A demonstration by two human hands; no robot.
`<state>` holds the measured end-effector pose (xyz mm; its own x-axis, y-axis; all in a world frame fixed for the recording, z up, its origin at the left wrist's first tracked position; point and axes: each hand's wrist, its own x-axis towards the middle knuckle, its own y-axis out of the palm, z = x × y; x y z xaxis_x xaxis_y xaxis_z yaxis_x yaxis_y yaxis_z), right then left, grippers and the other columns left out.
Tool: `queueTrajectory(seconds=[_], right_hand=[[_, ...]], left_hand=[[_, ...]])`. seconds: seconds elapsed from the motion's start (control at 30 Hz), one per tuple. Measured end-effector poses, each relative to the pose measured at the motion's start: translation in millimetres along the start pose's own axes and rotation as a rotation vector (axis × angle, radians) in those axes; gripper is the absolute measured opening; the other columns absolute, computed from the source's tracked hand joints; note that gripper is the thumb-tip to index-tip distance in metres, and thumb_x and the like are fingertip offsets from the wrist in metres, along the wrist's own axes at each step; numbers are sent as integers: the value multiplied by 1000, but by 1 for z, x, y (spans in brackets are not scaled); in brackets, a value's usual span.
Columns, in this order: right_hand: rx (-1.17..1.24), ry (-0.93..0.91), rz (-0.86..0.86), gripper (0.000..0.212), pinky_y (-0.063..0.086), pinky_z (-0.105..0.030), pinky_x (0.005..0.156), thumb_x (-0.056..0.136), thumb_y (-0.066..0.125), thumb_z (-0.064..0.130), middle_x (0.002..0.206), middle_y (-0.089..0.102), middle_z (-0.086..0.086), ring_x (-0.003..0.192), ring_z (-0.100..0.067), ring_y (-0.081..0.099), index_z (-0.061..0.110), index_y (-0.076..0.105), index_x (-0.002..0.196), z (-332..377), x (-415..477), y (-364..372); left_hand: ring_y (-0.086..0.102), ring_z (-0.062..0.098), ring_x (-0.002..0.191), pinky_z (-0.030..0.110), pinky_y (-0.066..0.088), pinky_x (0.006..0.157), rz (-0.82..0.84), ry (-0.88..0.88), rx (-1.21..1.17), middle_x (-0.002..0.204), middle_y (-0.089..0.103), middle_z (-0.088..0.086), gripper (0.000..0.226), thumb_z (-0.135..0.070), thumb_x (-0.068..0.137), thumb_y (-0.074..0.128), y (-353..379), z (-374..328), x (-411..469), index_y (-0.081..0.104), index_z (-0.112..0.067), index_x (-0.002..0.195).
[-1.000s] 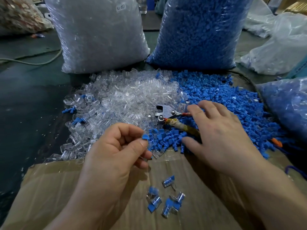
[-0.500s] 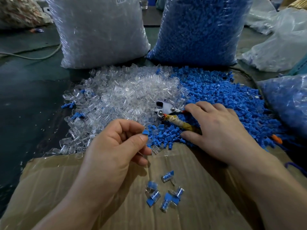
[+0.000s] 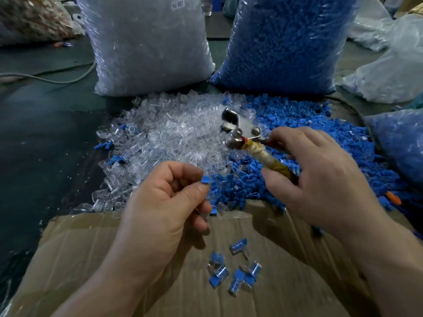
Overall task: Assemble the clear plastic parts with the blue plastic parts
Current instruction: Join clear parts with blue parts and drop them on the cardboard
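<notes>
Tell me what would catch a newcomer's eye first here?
Two bulging sacks stand at the back, the sack of clear parts left and the sack of blue parts right, with a clear heap and a blue heap side by side before them. Nearer, the left hand pinches a small blue part, and the right hand grips a metal tool with a wrapped handle.

bare cardboard (image 3: pixel 297 282) nearby; parts piles (image 3: pixel 183 138) and bags (image 3: pixel 146 46) block beyond

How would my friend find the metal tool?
Find the clear bag and blue bag at the back. In front, between the clear pile and blue pile, the right hand holds the tool. Only it is shiny metal, with a taped handle.
</notes>
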<state>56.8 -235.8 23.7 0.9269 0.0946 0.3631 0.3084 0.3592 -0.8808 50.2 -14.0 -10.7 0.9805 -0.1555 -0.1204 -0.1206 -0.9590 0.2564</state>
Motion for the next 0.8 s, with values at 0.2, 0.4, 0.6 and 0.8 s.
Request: queueTrajectory(seconds=[0.2, 0.4, 0.6, 0.8], right_hand=[[12, -184, 111, 51, 54, -41, 77, 76, 53, 45, 103, 65, 7, 93, -21, 60, 20, 62, 121, 5, -11, -5], [-7, -195, 198, 59, 53, -38, 86, 77, 47, 49, 114, 62, 10, 102, -17, 57, 23, 58, 128, 8, -10, -7], [-25, -219, 223, 57, 51, -33, 88, 80, 52, 50, 115, 61, 12, 104, -15, 56, 24, 57, 131, 8, -13, -8], [-25, -211, 223, 57, 52, -33, 77, 79, 47, 55, 102, 65, 11, 90, -16, 60, 26, 63, 124, 12, -10, -6]], left_hand=[[59, 18, 50, 22, 48, 42, -25, 139, 111, 65, 67, 7, 15, -24, 74, 66, -5, -3, 5, 71, -31, 86], [63, 19, 56, 27, 51, 46, -45, 220, 209, 70, 68, 8, 16, -27, 74, 64, -4, -2, 3, 69, -33, 89], [64, 16, 58, 23, 53, 48, -83, 295, 242, 72, 68, 5, 16, -27, 75, 63, 1, -2, 0, 68, -36, 88], [65, 17, 56, 23, 53, 48, -58, 282, 236, 71, 68, 7, 15, -27, 75, 63, 1, -6, -3, 68, -35, 86]])
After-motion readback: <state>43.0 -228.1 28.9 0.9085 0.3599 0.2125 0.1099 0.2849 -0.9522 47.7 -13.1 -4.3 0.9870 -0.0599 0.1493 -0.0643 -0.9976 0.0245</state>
